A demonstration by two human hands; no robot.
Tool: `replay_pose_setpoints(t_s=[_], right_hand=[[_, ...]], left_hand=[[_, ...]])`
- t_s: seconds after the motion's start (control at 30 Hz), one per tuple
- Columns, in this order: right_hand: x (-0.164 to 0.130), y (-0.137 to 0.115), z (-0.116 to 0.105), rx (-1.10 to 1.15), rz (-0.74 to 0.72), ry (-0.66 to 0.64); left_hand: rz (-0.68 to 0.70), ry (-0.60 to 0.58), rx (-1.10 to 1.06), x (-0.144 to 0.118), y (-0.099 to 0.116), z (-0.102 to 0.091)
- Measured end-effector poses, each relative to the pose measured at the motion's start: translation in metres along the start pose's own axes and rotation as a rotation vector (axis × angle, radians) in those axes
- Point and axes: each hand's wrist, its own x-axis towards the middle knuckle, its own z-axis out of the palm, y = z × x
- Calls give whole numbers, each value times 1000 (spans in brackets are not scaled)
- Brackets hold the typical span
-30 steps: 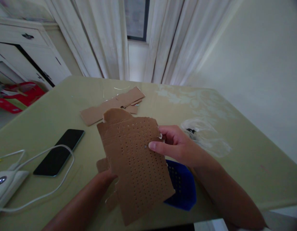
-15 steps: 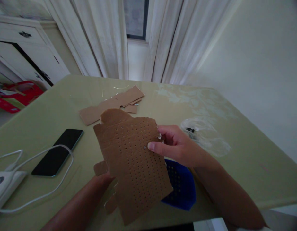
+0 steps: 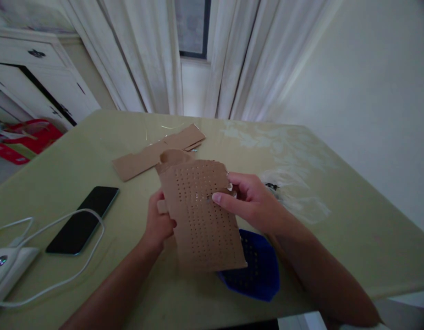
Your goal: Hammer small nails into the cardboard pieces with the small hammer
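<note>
Both hands grip the punched cardboard sheet [image 3: 201, 215] at centre frame: left hand [image 3: 158, 224] fingers closed on its left edge, right hand [image 3: 253, 204] pinching its right, above a blue basket [image 3: 260, 270].

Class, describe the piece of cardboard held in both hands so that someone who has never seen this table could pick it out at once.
On the pale green table, look near its front edge, above the blue perforated plastic piece. The brown cardboard sheet is gripped between the left hand and right hand. Unlike the plain flat cardboard strips lying farther back, it is raised off the table and punched with rows of small holes.
</note>
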Motion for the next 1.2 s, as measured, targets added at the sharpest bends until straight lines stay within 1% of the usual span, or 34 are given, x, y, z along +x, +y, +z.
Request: replay_pose_setpoints(t_s=[0.07, 0.1, 0.13, 0.17, 0.2, 0.23, 0.27, 0.3, 0.33, 0.4, 0.53, 0.67, 0.73, 0.77, 0.8, 0.83, 0.87, 0.9, 0.93, 0.97, 1.0, 1.07, 1.13, 1.2], right_hand=[[1, 0, -2, -61, -20, 71], [1, 0, -2, -101, -23, 99], [2, 0, -1, -145, -26, 121], [2, 0, 1, -189, -28, 133], [1, 0, 3, -229, -30, 134], [1, 0, 6, -262, -31, 127], [1, -1, 8, -288, -31, 116], [1, -1, 11, -308, -29, 103], [1, -1, 13, -327, -26, 94], [1, -1, 16, -362, -15, 92], [1, 1, 17, -375, 11, 75], [2, 3, 19, -439, 15, 73], [4, 3, 20, -496, 18, 104], [5, 4, 20, -517, 22, 125], [6, 4, 19, -523, 23, 144], [7, 5, 18, -510, 20, 162], [7, 5, 15, -479, 13, 179], [8, 5, 13, -435, 0, 194], [8, 6, 9, -383, -13, 209], [8, 6, 6, -334, -24, 224], [8, 6, 3, -293, -32, 241], [6, 5, -3, -232, -38, 260], [5, 4, -5, -191, -34, 263], [4, 2, -5, -166, -28, 253]], left_hand=[[15, 77, -62, 9, 1, 3], [55, 135, -74, 12, 3, 3], [126, 193, -59, 14, 6, 3], [231, 229, -10, 13, 10, 2], [362, 229, 70, 11, 13, 0], [498, 197, 159, 7, 17, -1], [623, 140, 240, 3, 20, -2], [719, 67, 303, -1, 22, -2], [779, -7, 342, -4, 24, -2], [797, -114, 355, -7, 26, -2], [788, -214, 351, -4, 24, -1], [805, -217, 359, -3, 21, 1], [817, -200, 256, -5, 22, 3], [824, -157, 172, -5, 24, 4], [820, -77, 85, -4, 26, 4], [790, 35, 17, -1, 27, 2], [730, 150, -9, 4, 28, -1], [642, 242, 17, 11, 29, -6], [522, 283, 101, 20, 28, -12], [383, 229, 235, 29, 26, -19], [258, 137, 384, 37, 22, -26], [92, -26, 673, 51, 12, -37], [26, -101, 874, 59, -1, -44], [47, -109, 943, 62, -15, -45]])
